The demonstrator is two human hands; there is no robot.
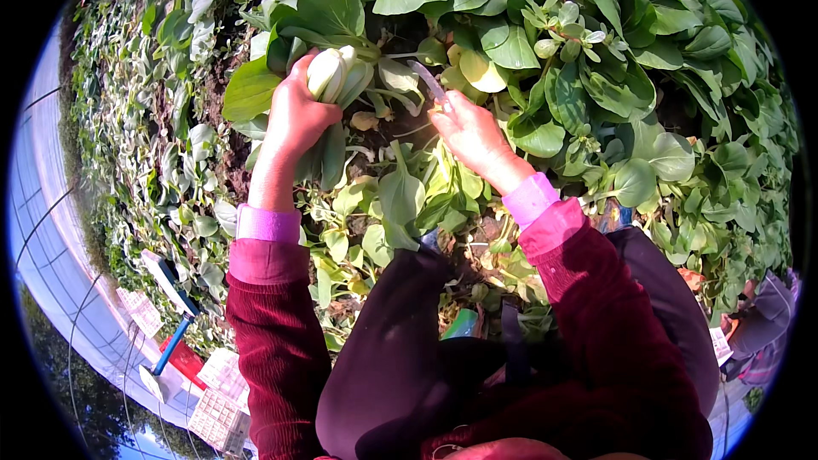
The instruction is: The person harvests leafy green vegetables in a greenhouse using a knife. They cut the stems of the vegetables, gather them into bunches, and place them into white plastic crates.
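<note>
My left hand (299,114) grips a head of bok choy (329,75). Its pale stem base is turned towards me, and its green leaves fan out beyond my fingers. In my right hand (471,133) is a knife (428,81), its narrow blade pointing up and to the left; my fingers hide the handle. The blade is apart from the held head. Between and below my hands, loose and trimmed leaves (401,191) lie on the soil, some of them yellowing.
Growing bok choy (632,179) fills the right and far side, with purslane (569,29) among it. At lower left are a platform scale (172,294), a red crate (185,361) and white crates (220,418) beside the plastic-film tunnel wall (48,204). Another person (763,326) is at the right rim.
</note>
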